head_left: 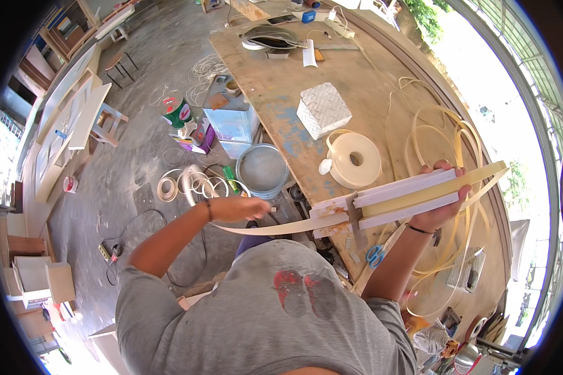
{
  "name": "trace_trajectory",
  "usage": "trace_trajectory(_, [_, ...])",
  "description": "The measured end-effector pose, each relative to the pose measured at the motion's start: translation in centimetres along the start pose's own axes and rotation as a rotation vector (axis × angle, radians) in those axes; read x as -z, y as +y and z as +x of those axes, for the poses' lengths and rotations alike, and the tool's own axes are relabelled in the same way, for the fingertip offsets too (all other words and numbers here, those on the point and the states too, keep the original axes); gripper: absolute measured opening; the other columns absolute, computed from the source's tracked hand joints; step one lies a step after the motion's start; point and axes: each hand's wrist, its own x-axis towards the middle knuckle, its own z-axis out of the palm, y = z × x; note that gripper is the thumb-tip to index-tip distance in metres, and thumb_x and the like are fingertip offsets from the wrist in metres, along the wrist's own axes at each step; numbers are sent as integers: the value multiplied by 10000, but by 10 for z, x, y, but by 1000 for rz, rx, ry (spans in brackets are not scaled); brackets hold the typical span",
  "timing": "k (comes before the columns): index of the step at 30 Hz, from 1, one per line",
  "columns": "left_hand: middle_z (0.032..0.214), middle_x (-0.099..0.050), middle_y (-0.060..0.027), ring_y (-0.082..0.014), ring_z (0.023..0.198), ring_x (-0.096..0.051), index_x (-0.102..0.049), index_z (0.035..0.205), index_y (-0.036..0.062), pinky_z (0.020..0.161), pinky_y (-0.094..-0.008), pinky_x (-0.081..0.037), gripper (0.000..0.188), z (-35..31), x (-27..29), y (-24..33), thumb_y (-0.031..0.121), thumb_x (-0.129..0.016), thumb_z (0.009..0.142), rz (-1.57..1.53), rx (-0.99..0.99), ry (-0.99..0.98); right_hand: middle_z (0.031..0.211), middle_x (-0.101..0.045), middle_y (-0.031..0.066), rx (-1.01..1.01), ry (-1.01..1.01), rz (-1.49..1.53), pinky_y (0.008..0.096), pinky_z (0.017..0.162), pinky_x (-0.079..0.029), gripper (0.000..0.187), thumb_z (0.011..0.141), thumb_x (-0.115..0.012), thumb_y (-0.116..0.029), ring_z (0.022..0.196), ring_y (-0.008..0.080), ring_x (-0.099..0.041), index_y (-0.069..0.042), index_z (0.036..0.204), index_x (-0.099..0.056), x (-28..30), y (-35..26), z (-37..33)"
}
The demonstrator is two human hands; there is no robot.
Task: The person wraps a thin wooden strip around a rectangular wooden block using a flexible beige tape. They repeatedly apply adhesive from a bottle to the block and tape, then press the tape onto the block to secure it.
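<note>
The table [381, 75] sweeps from the upper middle of the frame to the lower right, and the work is held above its near edge, right of centre. A long cream strip [281, 229] leaves the left end of a white holder [406, 209] and bends away leftward, passing just below the left hand [247, 209] in the frame. The holder's long axis runs close to level, rising a little toward the right of the frame, so its left end faces roughly toward that hand. The right hand [435, 215] is the nearer one: it touches the holder and grasps it toward the right end, fingers wrapped over the upper edge. The left hand is apart from the holder, left of centre; its fingers curl inward, and whether they pinch anything cannot be told. Above the holder in the frame, a cream roll [369, 170] lies flat on the table; blue-handled scissors [375, 256] lie below the holder; smallest, a dull metal plate [355, 222] crosses the holder near its left end
</note>
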Motion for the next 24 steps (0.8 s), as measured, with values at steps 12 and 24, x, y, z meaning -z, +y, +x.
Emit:
trace_trajectory(12, [1162,-581,-104,-175,1108,-546,-459,1274,0,964,-310,-412,592,30,-36,114,439,-592,899,-104,-684,161,985,-593,-52,-32,45,177,483,827,-430,307,953,-493,-407,1054,213,-513,-130,1084,-519,-15,28,4])
trace_trajectory(24, [943,-614,-66,-118,886,-556,-546,1109,20,776,-285,-457,499,34,-40,172,414,-688,838,41,-643,47,944,-634,-32,-18,113,339,491,880,-438,303,935,-541,-375,1115,225,-524,-124,1105,-562,-11,13,-7])
